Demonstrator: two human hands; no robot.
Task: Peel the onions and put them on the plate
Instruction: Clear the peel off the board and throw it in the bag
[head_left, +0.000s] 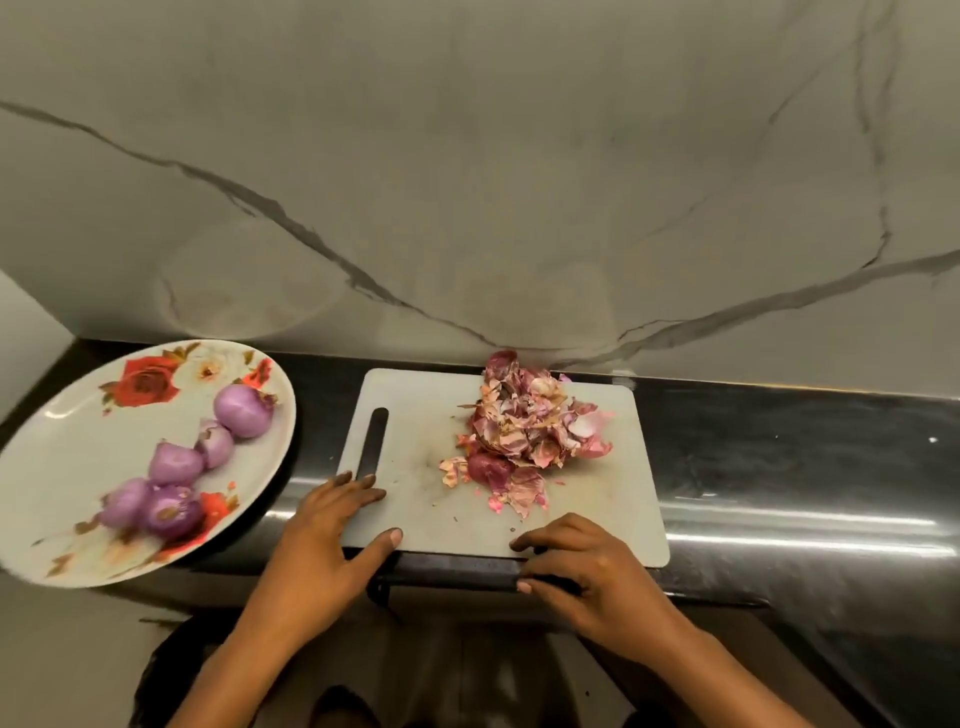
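Observation:
Several peeled purple onions (171, 470) lie on a white plate with red flowers (67, 457) at the left. A heap of pink onion skins (535, 426) covers the far right part of the white cutting board (415, 441). One dark red onion (485, 466) that still looks unpeeled sits at the heap's near edge. My left hand (332, 525) rests flat on the board's near left corner, fingers straight. At the board's near edge, my right hand (576, 566) has its thumb and fingers on either side of a dark, knife-like object (452, 578) lying along the counter's front.
The board and plate sit on a glossy black counter (779, 467) against a grey marble wall (467, 182). The plate overhangs the counter's front edge at the left. The board has a slot handle (375, 441) on its left side.

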